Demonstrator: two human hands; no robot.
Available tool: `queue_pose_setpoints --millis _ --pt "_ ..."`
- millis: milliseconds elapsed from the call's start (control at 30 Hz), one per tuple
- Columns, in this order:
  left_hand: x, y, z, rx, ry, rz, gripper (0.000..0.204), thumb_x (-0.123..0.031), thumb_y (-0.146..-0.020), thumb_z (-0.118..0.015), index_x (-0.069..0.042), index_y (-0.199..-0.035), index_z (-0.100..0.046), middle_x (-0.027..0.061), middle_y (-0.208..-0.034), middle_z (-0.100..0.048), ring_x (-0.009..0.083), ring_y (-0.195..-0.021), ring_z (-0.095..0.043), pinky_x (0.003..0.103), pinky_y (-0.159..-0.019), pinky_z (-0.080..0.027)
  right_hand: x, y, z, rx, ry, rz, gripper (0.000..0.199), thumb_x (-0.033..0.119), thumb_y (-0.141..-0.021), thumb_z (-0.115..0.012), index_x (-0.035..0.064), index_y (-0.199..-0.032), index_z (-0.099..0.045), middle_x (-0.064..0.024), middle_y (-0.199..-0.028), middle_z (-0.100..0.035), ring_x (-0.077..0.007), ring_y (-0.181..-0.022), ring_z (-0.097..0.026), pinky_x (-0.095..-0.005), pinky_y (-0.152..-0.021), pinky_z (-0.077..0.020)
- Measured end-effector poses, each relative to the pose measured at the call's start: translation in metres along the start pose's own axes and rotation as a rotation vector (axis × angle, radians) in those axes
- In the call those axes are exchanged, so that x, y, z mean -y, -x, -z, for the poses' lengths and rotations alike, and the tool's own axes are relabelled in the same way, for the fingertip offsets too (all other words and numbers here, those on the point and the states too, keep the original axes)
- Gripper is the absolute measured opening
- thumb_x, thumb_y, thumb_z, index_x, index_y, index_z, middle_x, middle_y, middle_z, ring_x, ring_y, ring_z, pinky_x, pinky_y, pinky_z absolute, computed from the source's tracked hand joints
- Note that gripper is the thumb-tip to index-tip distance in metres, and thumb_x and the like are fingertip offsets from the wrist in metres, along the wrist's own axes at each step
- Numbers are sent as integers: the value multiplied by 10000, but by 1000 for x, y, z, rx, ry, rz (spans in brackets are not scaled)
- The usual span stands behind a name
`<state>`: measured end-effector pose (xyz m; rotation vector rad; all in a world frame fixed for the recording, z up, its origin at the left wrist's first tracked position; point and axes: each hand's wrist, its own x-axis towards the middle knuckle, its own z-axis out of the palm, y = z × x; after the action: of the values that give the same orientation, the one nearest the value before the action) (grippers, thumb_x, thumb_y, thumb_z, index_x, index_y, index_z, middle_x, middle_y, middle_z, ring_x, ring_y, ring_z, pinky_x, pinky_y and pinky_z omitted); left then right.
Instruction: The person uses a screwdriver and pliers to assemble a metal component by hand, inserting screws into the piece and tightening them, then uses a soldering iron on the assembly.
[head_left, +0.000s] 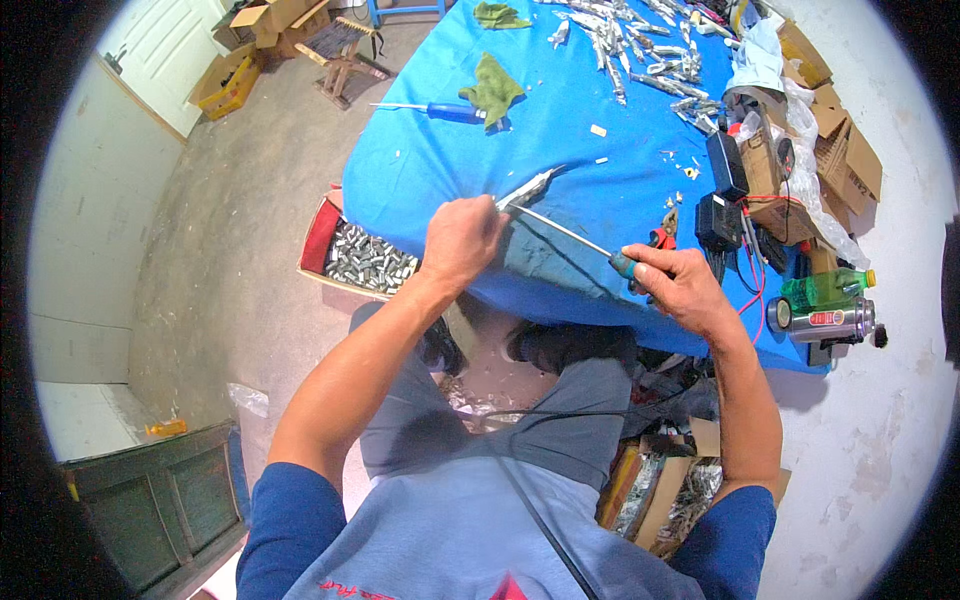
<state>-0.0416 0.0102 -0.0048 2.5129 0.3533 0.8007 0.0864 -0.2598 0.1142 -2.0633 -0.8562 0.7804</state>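
My left hand [462, 240] is closed round the near end of a slim silvery piece with a pointed tip [530, 187], over the front of the blue-covered table [415, 185]. My right hand [682, 285] grips the dark and teal handle of a screwdriver [562, 229]. Its long metal shaft slants up and left, and its tip meets the silvery piece beside my left fingers; the exact contact is hidden. Red-handled pliers [664, 232] lie just beyond my right hand. Farther off, a second screwdriver with a blue handle [455, 112] rests beside a green cloth [493, 92].
Similar silvery pieces [615, 50] are heaped at the table's far side. Left of the table, a red-lined box [365, 258] holds many small metal cylinders. Along the right edge stand black power adapters [718, 222], a green bottle [825, 288] and a steel flask [830, 322]. A cable crosses my lap.
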Motion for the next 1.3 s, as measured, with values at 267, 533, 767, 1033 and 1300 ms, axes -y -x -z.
queue_pose_setpoints --millis 267,533,767,1033,1300 --pt "-3 -2 -3 11 -6 49 250 -252 -855 -692 -44 -771 -583 159 -687 -603 374 -678 -598 470 -614 -442 -32 3 -26 -8 -541 -296 343 259 -970 -593 56 -1244 -623 -42 -778 -650 -54 -486 -525 -168 -386 -372" --pt "-8 0 12 143 74 196 289 -310 -890 -671 -26 -852 -627 178 -711 -633 369 -700 -622 455 -616 -454 -20 34 -28 -189 -147 -48 314 228 -924 -647 41 -1177 -660 -73 -850 -667 -69 -679 -588 -217 -508 -451" --pt "-2 6 7 15 272 297 307 -292 -924 -654 2 -848 -606 117 -668 -578 208 -615 -525 373 -583 -427 1 52 -38 -467 -439 -52 344 197 -854 -725 -10 -1110 -626 2 -760 -611 -48 -555 -504 -209 -478 -408" --pt "-9 7 13 -70 367 324 311 -257 -936 -655 27 -826 -590 58 -637 -526 112 -619 -437 318 -556 -402 -5 -55 -119 -484 -708 103 307 217 -857 -728 -7 -1028 -608 -58 -824 -647 -110 -678 -612 -240 -557 -493" --pt "-37 30 20 -132 224 141 211 -188 -916 -662 -6 -850 -579 159 -650 -602 292 -564 -596 387 -545 -458 28 -111 -155 -529 -810 -30 329 171 -777 -782 -18 -958 -583 -80 -824 -634 -138 -673 -613 -298 -577 -515"
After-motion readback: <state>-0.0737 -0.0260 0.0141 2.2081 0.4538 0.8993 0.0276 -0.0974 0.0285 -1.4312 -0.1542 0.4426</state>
